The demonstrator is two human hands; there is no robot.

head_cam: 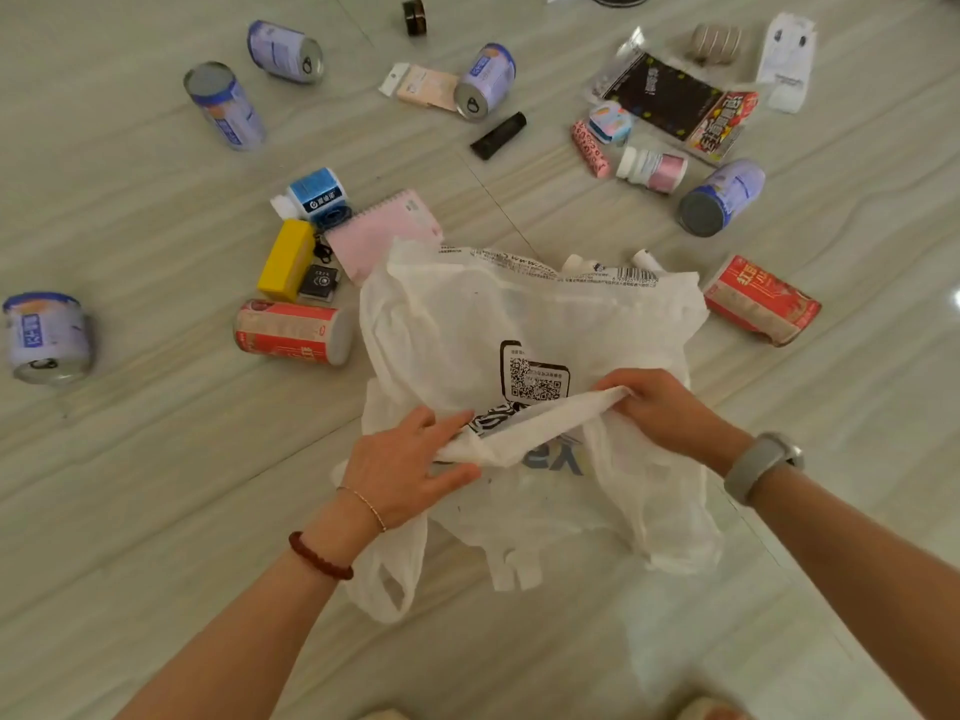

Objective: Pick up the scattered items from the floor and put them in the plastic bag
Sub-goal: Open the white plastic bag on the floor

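The head view looks down at a pale, glossy tiled floor with soft grey veins. In the middle lies the bag, thin white crinkled plastic, half see-through, with a black QR print and loose loop handles near the person. The left hand pinches a twisted edge of the bag between thumb and fingers. The right hand is closed around the other end of the same edge, so the strip is stretched between both hands. The left wrist wears a dark red bead bracelet and a thin chain; the right wrist wears a grey matte watch band.

Around the bag the items are scattered on the floor. Two red cans lie on their sides, one just left of the bag and one right of it. Several purple cans, shiny metal cylinders, are spread well apart. A yellow box with hard flat faces lies beside a pink spiral notebook, whose corner goes under the bag. Farther away there are a black tube, a white bottle with pink label, and a flat black packet.
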